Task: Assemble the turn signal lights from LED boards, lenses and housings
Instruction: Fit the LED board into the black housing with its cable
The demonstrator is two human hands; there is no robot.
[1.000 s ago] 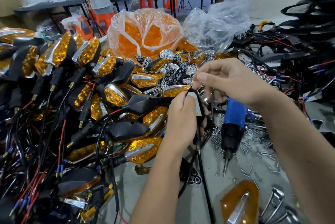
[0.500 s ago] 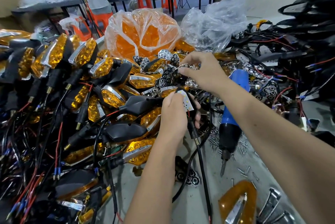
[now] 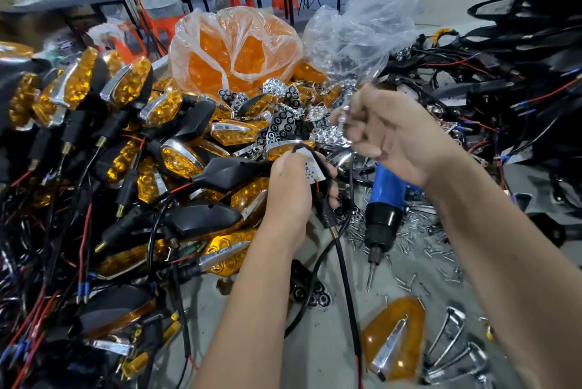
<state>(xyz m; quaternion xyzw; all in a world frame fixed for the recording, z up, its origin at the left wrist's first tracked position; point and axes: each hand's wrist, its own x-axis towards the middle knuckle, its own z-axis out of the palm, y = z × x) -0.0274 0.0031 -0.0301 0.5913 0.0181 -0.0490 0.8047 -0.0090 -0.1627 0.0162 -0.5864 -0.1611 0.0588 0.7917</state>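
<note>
**Amber lenses crowd the bench as an LED board goes into a housing**

Amber plastic dominates the bench, with finished turn signals (image 3: 176,162) heaped at nine o'clock and a clear bag of lenses (image 3: 233,51) at twelve. At the centre, the left hand (image 3: 291,196) grips a black housing, only partly visible under the fingers, with a white LED board (image 3: 310,168) sitting at its open face and a stiff black stem and cable (image 3: 341,256) trailing toward six o'clock. The right hand (image 3: 396,140), at two o'clock from the left, is curled around a small silvery piece, apparently a faceted chrome reflector (image 3: 345,119), though motion blur hides its exact form. A blue electric screwdriver (image 3: 385,199) lies between the forearms, tip down among loose screws (image 3: 419,240). A single amber lens (image 3: 395,338) with a chrome stripe rests at five o'clock, beside bare chrome trims (image 3: 453,344).

Judging by appearance, every part is light, rigid moulded plastic. The board looks thin and easily flexed, its red wire fine enough to snag, so holding it by the edges seems wise. The glossy lens and plated reflector probably mark and slip readily; their rims offer the safest purchase. The housing's matte shell gives the firmest hold.
</note>
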